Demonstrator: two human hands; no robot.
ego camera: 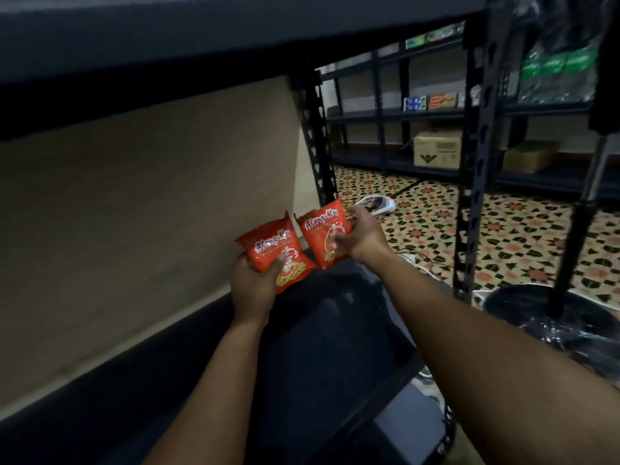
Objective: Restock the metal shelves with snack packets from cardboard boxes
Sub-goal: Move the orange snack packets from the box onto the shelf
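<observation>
Arms reach forward from the bottom of the frame into a dark metal shelf (335,330), seen from a head-worn camera. Each hand holds one red snack packet near the centre of the frame, over the far end of the shelf board. The left hand (253,285) grips the left packet (276,251) from below, thumb pressed on its front and the other fingers curled behind it. The right hand (360,238) holds the right packet (323,234) by its right edge, thumb across the front and fingers wrapped round the back. The two packets stand nearly upright, side by side, their inner edges close together; whether they touch cannot be told. Both show white lettering and a picture of yellow snacks.

A beige wall (151,213) fills the left half of the frame behind the shelf. Another dark shelf board (201,38) runs across the top. A black perforated post (317,135) rises just behind the packets, and a second post (471,162) stands to the right.

In the upper right, more metal shelving (385,112) carries small coloured boxes and a cardboard box (436,149) lower down. The floor (520,236) has patterned tiles in orange, green and cream. A white object (380,204), too blurred to identify, lies on the tiles just right of the right hand.
</observation>
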